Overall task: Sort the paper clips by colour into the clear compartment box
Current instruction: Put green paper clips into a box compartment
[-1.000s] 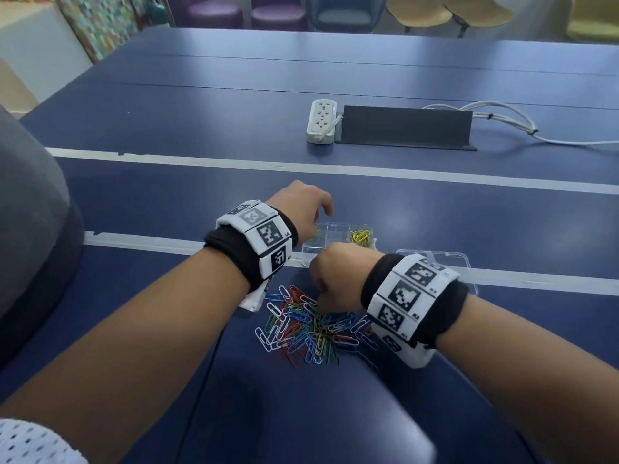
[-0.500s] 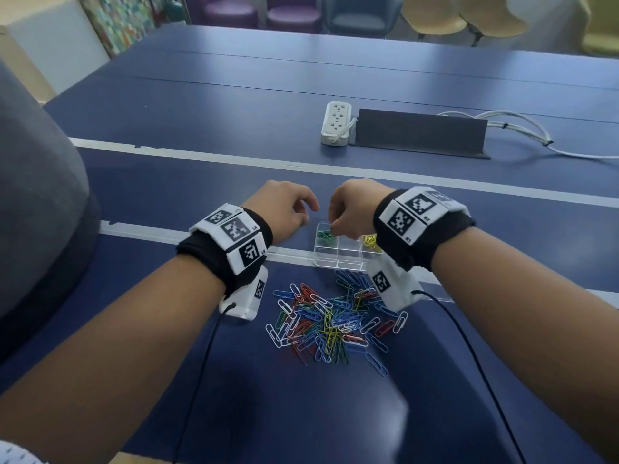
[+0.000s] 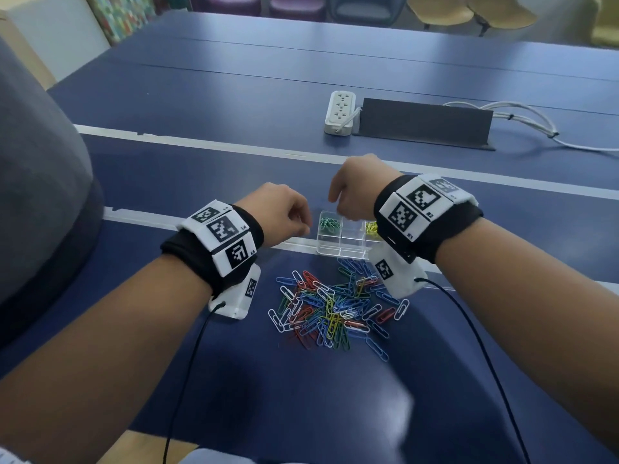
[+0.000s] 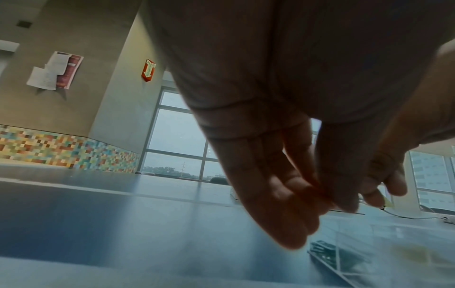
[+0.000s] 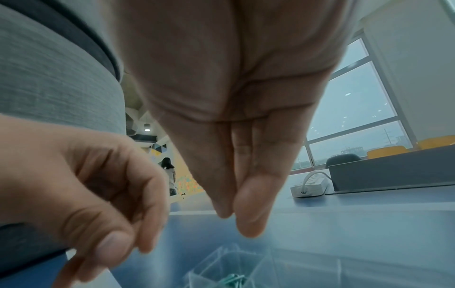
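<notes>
A clear compartment box (image 3: 340, 251) sits on the blue table, with green clips (image 3: 330, 224) in its far left cell and yellow clips (image 3: 371, 227) further right. The mixed pile of paper clips (image 3: 335, 306) lies just in front of it. My right hand (image 3: 338, 204) hovers over the box. In the right wrist view its straight fingers and thumb meet at the tips (image 5: 232, 216) above the green clips (image 5: 231, 278), and no clip shows between them. My left hand (image 3: 301, 226) hangs curled just left of the box. A reddish streak shows between its fingers (image 4: 295, 194); I cannot tell whether that is a clip.
A white power strip (image 3: 340, 112), a dark cable cover (image 3: 423, 123) and white cables (image 3: 522, 118) lie further back on the table. A grey padded shape (image 3: 37, 195) stands at the left. Black wrist leads (image 3: 187, 370) trail toward me.
My right hand has left the pile and risen over the box, drifting slightly further back. The left hand has stayed curled beside the box.
</notes>
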{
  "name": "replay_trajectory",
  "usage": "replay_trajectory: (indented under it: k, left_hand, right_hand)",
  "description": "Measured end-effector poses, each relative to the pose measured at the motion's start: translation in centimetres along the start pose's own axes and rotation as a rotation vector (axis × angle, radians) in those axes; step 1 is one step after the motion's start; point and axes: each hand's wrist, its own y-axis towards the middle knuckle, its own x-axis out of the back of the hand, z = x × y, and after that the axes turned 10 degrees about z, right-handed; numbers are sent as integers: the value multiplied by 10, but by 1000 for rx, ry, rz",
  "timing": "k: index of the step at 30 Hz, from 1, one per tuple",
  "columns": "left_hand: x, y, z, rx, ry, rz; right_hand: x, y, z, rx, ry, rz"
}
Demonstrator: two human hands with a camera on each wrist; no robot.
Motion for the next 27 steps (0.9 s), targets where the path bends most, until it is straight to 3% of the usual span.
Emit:
replay_trajectory:
  k: [6,10,19,27]
  left_hand:
    - [-9,-10,-12,-38,114,178]
    - [-19,-13,-21,-71,152,230]
    - [-30,-15,-28,-85,201,240]
    - [-30,-26,-22,-14,235,299]
  right_hand:
    - [-12,-35,-3,58,19,116]
    - [-33,-42,-3,84,-89,197]
    - [-59,-42,-2,38,-208,155]
    - [-60,-48,-1,61,-218,113]
